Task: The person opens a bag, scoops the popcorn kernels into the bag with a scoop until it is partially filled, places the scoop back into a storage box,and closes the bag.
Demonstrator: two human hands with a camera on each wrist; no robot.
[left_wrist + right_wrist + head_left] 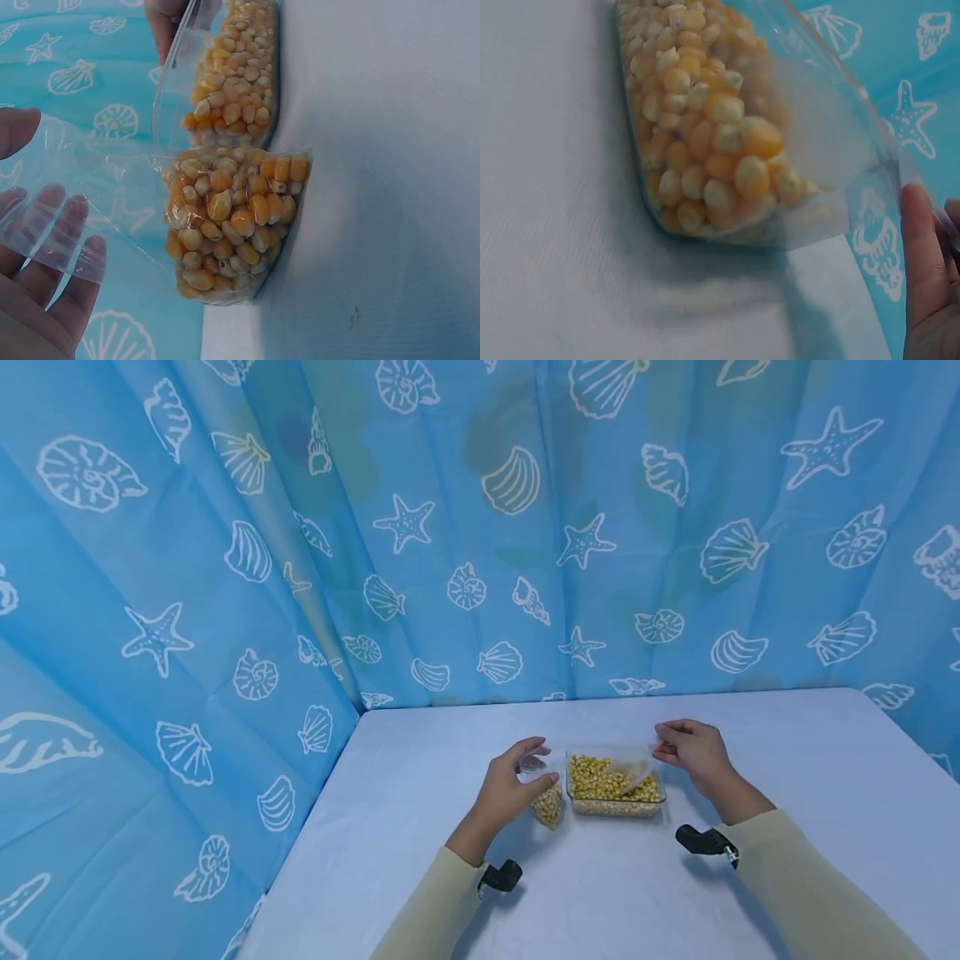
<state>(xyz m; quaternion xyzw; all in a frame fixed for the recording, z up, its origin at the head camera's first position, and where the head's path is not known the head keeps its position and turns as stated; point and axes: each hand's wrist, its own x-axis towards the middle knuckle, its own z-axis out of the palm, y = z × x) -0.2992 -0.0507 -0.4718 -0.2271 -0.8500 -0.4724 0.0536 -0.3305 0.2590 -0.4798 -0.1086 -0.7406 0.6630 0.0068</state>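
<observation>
A clear plastic bag (232, 225) of corn kernels stands on the table, its film rising from the kernels. My left hand (506, 783) curves around its mouth, thumb apart from the fingers; in the left wrist view spread fingers (64, 232) touch the film. Right beside the bag is a clear rectangular container (615, 808) filled with yellow corn kernels (705, 135). Over its right side my right hand (696, 752) pinches the thin handle of a pale, see-through spoon (639, 779), which slants down into the corn. The spoon's bowl is hard to make out.
White cloth covers the table (420, 827). A blue curtain (465, 527) with shell prints hangs behind it and along the left. Black wrist mounts (501, 875) stick out from both sleeves, low over the cloth.
</observation>
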